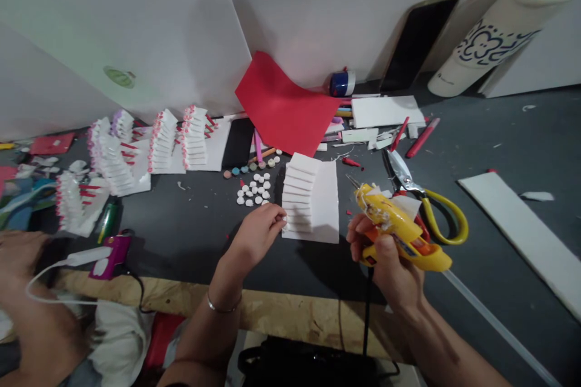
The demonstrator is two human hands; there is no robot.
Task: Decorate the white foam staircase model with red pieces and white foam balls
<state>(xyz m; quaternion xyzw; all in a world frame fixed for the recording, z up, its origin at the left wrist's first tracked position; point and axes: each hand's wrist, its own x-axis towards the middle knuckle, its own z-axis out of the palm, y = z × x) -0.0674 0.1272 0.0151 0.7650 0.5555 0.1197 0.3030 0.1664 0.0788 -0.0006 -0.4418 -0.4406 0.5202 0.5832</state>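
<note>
My right hand (390, 263) is wrapped round a yellow hot glue gun (393, 221), its nozzle pointing up and left and a clear glue stick (494, 320) coming out of its rear. My left hand (261, 230) has its fingertips pinched at the lower left edge of a white pleated piece (302, 187); what they hold, if anything, is hidden. That pleated piece lies on a white sheet (325, 205). Just beyond my left hand sits a group of small white discs (254, 189). Several coloured dots (245, 169) form a row behind them.
Yellow-handled scissors (436, 211) lie behind the glue gun. Several finished pleated pieces (195, 139) stand at left. Red sheet (285, 103), phone (417, 42) and bottle (494, 36) are at the back; a white strip (521, 236) lies right. Another person's arm (31, 296) rests at left.
</note>
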